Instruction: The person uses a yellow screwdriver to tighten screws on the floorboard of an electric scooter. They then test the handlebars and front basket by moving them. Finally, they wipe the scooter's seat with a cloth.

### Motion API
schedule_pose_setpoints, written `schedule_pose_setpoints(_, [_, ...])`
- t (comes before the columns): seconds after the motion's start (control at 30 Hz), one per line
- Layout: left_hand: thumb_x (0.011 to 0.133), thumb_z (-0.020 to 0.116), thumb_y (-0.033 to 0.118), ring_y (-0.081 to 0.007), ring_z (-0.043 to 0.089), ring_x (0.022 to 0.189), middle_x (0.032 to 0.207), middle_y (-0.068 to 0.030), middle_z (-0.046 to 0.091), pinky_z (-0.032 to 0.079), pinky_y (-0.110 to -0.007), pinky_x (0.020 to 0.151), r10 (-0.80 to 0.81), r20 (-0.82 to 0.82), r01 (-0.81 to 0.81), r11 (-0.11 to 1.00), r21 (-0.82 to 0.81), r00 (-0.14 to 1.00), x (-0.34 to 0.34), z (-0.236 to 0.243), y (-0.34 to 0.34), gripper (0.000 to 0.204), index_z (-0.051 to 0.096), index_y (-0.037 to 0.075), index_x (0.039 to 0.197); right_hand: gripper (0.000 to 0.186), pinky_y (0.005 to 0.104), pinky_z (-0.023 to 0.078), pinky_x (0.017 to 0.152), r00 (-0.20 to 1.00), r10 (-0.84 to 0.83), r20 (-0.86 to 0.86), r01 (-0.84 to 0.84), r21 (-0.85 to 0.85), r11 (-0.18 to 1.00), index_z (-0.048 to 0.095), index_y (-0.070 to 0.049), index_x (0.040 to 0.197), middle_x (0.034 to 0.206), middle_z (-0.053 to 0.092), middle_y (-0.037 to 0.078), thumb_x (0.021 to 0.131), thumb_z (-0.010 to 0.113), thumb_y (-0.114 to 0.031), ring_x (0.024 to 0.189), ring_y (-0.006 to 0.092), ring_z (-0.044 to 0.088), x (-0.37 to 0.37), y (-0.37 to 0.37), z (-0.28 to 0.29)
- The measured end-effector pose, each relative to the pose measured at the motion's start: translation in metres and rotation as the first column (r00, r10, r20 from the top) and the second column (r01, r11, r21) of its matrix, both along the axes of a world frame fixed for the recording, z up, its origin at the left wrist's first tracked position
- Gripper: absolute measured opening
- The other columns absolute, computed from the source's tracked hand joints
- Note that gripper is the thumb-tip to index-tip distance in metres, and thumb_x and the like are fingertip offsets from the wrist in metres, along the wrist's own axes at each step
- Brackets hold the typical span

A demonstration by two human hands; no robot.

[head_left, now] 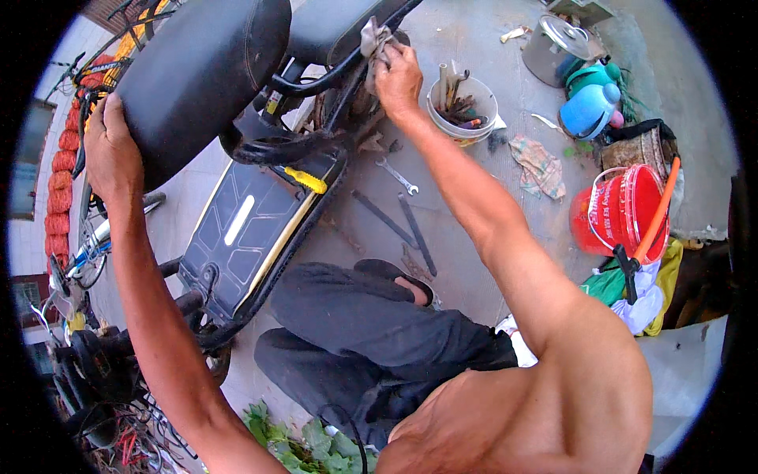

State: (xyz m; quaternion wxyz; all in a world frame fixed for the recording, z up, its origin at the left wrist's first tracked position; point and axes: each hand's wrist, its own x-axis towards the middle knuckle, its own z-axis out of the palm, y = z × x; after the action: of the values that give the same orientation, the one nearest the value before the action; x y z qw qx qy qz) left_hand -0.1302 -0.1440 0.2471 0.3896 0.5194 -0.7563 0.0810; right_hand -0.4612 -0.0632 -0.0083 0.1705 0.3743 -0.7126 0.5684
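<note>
My left hand [116, 150] grips the near-left edge of a padded black seat [209, 79], which stands tilted up on an electric scooter. My right hand [397, 79] pinches a crumpled greyish rag [374, 38] against the dark frame tube beside a second black seat [332, 31]. Below the seats lies the scooter's footboard [237, 229], dark with a pale edge strip. A yellow-handled screwdriver [305, 180] rests at the top of that board. The rag partly hides the tube under it.
On the ground lie a wrench [397, 175] and two dark strips [407, 221]. A white bucket of tools [464, 103] stands beyond my right forearm. Farther right are a red bucket [624, 209], a blue jug [588, 110], a metal pot [555, 51] and a patterned cloth [537, 166].
</note>
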Motion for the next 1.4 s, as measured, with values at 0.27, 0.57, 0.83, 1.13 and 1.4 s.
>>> schedule_pose_setpoints(0.27, [0.095,0.036,0.052,-0.0343,0.055,0.118,0.126,-0.0202,0.059,0.037,-0.04,0.102,-0.028,-0.002,0.028,0.998,-0.048,1.0,0.003,-0.003,-0.009,0.062,0.057,0.005,0.129,0.024,0.0382,0.055,0.074,0.756,0.472,-0.455,-0.264,0.448,0.854,0.067,-0.008,0.094,0.105,0.061,0.009,0.072,0.058,-0.005,0.097,0.0299,0.06,0.077,0.026,-0.023])
schedule_pose_setpoints(0.57, [0.098,0.033,0.042,-0.0335,0.051,0.123,0.133,-0.0174,0.055,0.035,-0.035,0.104,-0.042,0.159,0.06,0.992,-0.109,0.986,0.018,-0.007,-0.016,0.052,0.057,0.007,0.129,0.027,0.0412,0.053,0.078,0.805,0.27,-0.528,-0.139,0.274,0.952,0.068,-0.01,0.101,0.111,0.062,0.009,0.078,0.055,-0.003,0.093,0.0315,0.061,0.015,0.019,0.003])
schedule_pose_setpoints(0.83, [0.091,0.034,0.055,-0.0355,0.056,0.116,0.123,-0.0212,0.061,0.038,-0.042,0.101,-0.077,0.052,0.082,0.99,-0.113,0.996,0.016,-0.01,-0.026,0.063,0.06,0.011,0.128,0.029,0.0417,0.051,0.082,0.858,0.386,-0.339,-0.28,0.322,0.904,0.069,-0.008,0.097,0.102,0.065,0.013,0.074,0.054,0.0,0.096,0.0332,0.061,0.081,0.007,-0.037])
schedule_pose_setpoints(1.13, [0.092,0.034,0.055,-0.0352,0.056,0.116,0.124,-0.0191,0.061,0.037,-0.041,0.101,-0.077,0.177,0.105,0.983,-0.152,0.981,0.021,-0.001,-0.031,0.063,0.06,0.01,0.128,0.026,0.0341,0.051,0.084,0.807,0.238,0.541,-0.459,0.322,0.828,0.073,-0.008,0.102,0.099,0.071,0.014,0.079,0.063,-0.013,0.091,0.0261,0.068,0.073,0.074,-0.113])
schedule_pose_setpoints(1.4, [0.094,0.031,0.05,-0.0307,0.056,0.117,0.126,-0.0151,0.06,0.037,-0.037,0.101,-0.028,0.083,0.032,0.998,-0.049,0.996,0.006,-0.009,-0.02,0.058,0.06,0.012,0.128,0.028,0.0399,0.055,0.079,-0.103,0.192,0.976,-0.094,-0.202,0.975,0.06,0.005,0.112,0.105,0.065,0.015,0.087,0.062,-0.005,0.09,0.0268,0.066,0.025,0.083,-0.141])
